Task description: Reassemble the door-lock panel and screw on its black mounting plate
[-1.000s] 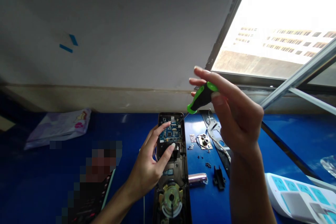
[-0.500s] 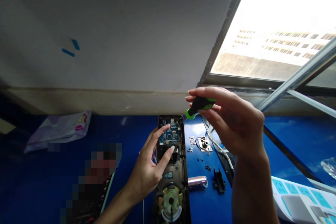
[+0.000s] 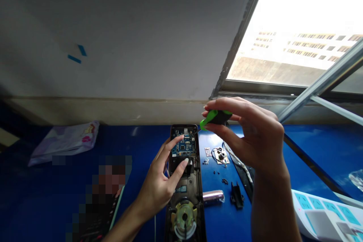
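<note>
My right hand [image 3: 249, 136] grips a screwdriver [image 3: 217, 117] with a black and green handle between thumb and fingers. Its thin shaft slants down-left to the right edge of a blue circuit board [image 3: 184, 145]; I cannot make out the tip's exact contact. The board sits at the far end of a long dark device housing [image 3: 195, 193], which has a round metal part [image 3: 185, 217] at its near end. My left hand [image 3: 160, 181] holds the housing from the left, index fingertip on the board and thumb on a black block [image 3: 184, 170] below it.
Right of the housing lie small screws [image 3: 224, 181], a little camera-like module [image 3: 221, 155], a pink cylinder [image 3: 213, 196], a black bracket [image 3: 236, 195] and a white cable [image 3: 239, 164]. A power strip [image 3: 320, 211] is at lower right; a plastic packet [image 3: 65, 140] lies left.
The screwdriver handle has turned in my right fingers, showing more green, and the hand has shifted slightly down. My left hand and the housing stay in place.
</note>
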A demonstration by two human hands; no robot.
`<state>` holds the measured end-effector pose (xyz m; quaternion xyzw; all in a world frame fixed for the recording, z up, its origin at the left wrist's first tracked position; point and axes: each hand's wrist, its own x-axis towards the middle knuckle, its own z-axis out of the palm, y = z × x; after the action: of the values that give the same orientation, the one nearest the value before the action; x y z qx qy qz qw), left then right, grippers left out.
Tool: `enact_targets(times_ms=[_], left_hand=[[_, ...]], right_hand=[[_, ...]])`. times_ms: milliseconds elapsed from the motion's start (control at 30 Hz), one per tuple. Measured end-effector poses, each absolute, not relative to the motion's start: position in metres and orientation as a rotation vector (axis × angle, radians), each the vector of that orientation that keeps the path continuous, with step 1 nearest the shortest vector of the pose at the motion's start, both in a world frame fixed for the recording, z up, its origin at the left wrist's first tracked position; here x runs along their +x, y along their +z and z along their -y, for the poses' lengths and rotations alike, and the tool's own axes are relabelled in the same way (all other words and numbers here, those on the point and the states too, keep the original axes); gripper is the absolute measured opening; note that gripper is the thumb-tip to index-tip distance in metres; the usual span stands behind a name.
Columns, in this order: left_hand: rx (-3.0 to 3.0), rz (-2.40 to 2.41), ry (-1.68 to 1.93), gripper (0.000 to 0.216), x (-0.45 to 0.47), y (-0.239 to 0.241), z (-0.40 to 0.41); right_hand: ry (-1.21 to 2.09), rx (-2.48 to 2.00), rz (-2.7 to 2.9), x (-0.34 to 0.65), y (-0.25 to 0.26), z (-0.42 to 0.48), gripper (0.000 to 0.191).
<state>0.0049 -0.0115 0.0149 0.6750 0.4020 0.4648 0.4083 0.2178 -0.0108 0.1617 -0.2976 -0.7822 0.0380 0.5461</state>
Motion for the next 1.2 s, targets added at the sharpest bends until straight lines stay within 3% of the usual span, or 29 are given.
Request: enact_targets(times_ms=[333, 600, 833, 933, 1200], left_hand=[[1.697, -1.019, 1.169, 0.053, 0.005, 0.016, 0.010], [2.172, -1.266, 1.221, 0.045, 0.008, 0.032, 0.019], [2.688, -0.973, 1.213, 0.031, 0.020, 0.048, 0.033], [2.740, -0.941, 1.207, 0.028, 0.023, 0.047, 0.032], [2.675, -0.922, 1.332, 0.028, 0.019, 0.039, 0.029]], right_hand=[[-0.004, -0.788, 1.801, 0.209, 0.162, 0.011, 0.040], [0.071, -0.797, 1.630, 0.226, 0.176, 0.031, 0.039], [0.413, -1.311, 2.072, 0.265, 0.172, 0.024, 0.023], [0.518, -1.502, 2.055, 0.268, 0.163, 0.008, 0.024], [0.713, -1.386, 2.037, 0.256, 0.153, -0.013, 0.022]])
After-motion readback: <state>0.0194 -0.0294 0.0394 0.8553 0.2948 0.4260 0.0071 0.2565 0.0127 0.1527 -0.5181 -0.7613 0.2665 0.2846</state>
